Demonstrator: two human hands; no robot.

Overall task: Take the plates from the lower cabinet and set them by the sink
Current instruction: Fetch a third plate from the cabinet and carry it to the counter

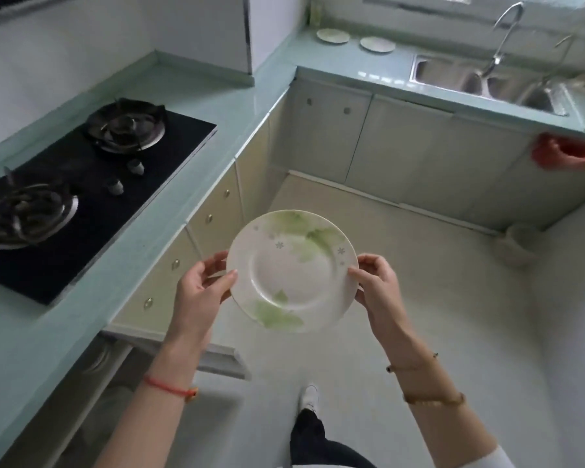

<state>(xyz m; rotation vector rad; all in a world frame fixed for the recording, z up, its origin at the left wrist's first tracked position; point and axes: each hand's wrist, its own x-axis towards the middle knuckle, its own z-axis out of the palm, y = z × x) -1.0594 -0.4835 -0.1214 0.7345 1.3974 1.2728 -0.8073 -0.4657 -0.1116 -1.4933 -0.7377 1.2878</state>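
Observation:
I hold a white plate with green leaf prints (291,270) level over the floor, in the middle of the view. My left hand (201,292) grips its left rim and my right hand (377,285) grips its right rim. Two more plates (332,36) (377,44) lie flat on the pale green counter (338,62) at the far end, left of the steel sink (487,81). The lower cabinet (115,376) stands open at the bottom left, its inside dim.
A black gas hob (81,184) with two burners fills the left counter. A curved tap (505,32) rises over the sink. Something red (564,152) hangs under the counter at right. A pale bin (517,244) stands in the floor's far right corner.

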